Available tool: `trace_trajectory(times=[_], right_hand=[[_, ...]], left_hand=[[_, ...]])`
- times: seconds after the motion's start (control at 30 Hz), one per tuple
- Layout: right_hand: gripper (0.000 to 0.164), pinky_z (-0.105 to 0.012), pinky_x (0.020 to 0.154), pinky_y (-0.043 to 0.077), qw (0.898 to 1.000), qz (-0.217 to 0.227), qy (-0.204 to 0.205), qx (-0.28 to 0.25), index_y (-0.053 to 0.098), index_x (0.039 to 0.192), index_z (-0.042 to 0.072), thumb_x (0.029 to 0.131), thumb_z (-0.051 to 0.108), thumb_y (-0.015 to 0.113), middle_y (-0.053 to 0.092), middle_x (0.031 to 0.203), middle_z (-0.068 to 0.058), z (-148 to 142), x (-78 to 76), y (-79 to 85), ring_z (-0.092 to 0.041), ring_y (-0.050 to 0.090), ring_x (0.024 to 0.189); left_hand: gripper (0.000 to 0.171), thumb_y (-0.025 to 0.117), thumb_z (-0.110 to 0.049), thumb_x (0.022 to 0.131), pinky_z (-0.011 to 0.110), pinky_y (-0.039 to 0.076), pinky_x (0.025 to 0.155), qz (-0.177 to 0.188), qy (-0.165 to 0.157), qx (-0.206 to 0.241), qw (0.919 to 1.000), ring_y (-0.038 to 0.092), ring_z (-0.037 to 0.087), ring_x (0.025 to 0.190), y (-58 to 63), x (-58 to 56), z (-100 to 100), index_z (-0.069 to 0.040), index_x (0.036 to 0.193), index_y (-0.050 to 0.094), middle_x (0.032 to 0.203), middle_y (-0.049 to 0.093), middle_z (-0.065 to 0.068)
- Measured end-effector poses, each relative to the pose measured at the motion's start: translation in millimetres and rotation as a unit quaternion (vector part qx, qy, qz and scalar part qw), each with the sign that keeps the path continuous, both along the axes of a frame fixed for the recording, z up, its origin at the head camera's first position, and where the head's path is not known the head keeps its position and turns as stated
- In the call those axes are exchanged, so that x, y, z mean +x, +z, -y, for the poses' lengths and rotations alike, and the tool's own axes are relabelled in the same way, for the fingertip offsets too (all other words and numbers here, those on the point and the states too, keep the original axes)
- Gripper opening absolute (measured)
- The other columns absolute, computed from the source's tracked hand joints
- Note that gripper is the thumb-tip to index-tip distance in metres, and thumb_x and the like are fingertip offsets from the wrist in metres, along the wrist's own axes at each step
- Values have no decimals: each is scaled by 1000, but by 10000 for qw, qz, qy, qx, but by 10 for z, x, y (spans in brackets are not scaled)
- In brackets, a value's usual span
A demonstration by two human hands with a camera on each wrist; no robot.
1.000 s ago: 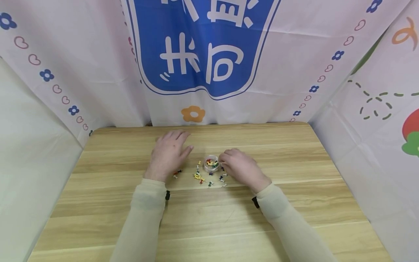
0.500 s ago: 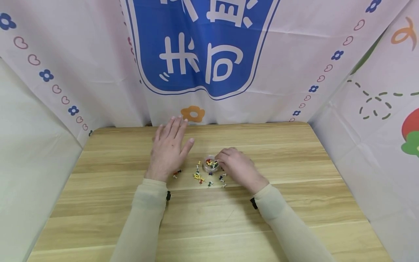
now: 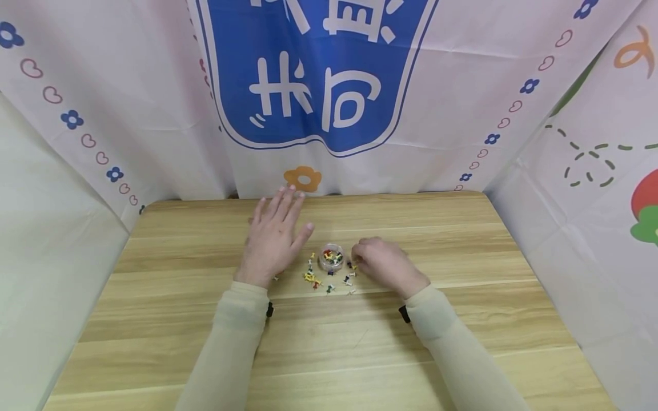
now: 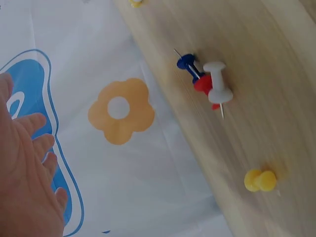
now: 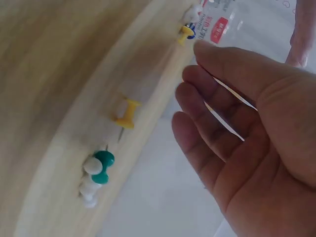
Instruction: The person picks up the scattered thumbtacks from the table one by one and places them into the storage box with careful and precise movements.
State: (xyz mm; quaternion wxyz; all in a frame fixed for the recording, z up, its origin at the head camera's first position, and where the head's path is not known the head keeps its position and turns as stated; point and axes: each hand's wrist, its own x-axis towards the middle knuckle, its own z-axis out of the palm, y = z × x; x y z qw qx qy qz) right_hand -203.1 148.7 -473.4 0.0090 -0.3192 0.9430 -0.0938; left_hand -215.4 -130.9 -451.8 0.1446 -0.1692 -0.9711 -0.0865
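Note:
A small clear round container (image 3: 331, 258) stands near the table's middle, with several coloured push pins inside. Loose push pins (image 3: 309, 277) lie around it. To its left, my left hand (image 3: 272, 245) is held with fingers stretched toward the back edge, touching no pin. Below it, the left wrist view has a blue pin (image 4: 190, 66), a red pin (image 4: 201, 85) and a white pin (image 4: 217, 84) bunched together. On the container's right is my right hand (image 3: 388, 264), fingers loosely bent. The right wrist view shows nothing between those fingers; a yellow pin (image 5: 185, 34) lies just past the fingertips.
The wooden table (image 3: 329, 348) ends at a white curtain (image 3: 437, 165) with a blue printed sign. In the right wrist view, another yellow pin (image 5: 127, 116) lies near a green pin (image 5: 102, 167) and white ones. A lone yellow pin (image 4: 260, 180) appears in the left wrist view.
My left hand has straightened its fingers and shifted right, over the pins on that side. My right hand went to the container's rim, then drew back right. A yellow pin now shows beside its fingertips.

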Motion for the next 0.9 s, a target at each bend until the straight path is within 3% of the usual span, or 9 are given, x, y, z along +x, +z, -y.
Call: trace_trajectory(times=[0.17,0.37,0.6,0.9], right_hand=[[14,-30,75,56,9996,105,83,239,76,102,18,88,16,79,68,96,6,27,-10,-64,-13,62,85],[7,-31,73,57,9996,-12,109,279,75,99,19,92,18,77,67,94,6,45,1,-90,-14,62,85],[4,-30,75,57,9992,-106,120,366,75,96,19,92,21,77,67,91,8,59,6,-117,-14,62,85],[5,-24,66,54,9995,-43,68,294,72,89,19,91,16,75,63,83,8,62,4,-128,-8,58,73]], left_hand=[[74,26,-62,107,47,-11,126,-16,-66,-33,10000,7,28,159,-13,14,-37,-18,167,22,174,9,5],[74,23,-62,107,52,-3,127,21,-84,-103,9999,6,27,159,-10,23,-51,-18,167,23,175,5,3],[75,22,-64,107,49,-7,127,143,-43,-105,9998,-4,20,159,-10,20,-47,-19,166,25,174,13,4],[73,23,-62,107,52,-2,128,175,-96,-69,9998,0,22,159,-10,27,-33,-18,165,28,174,10,2]])
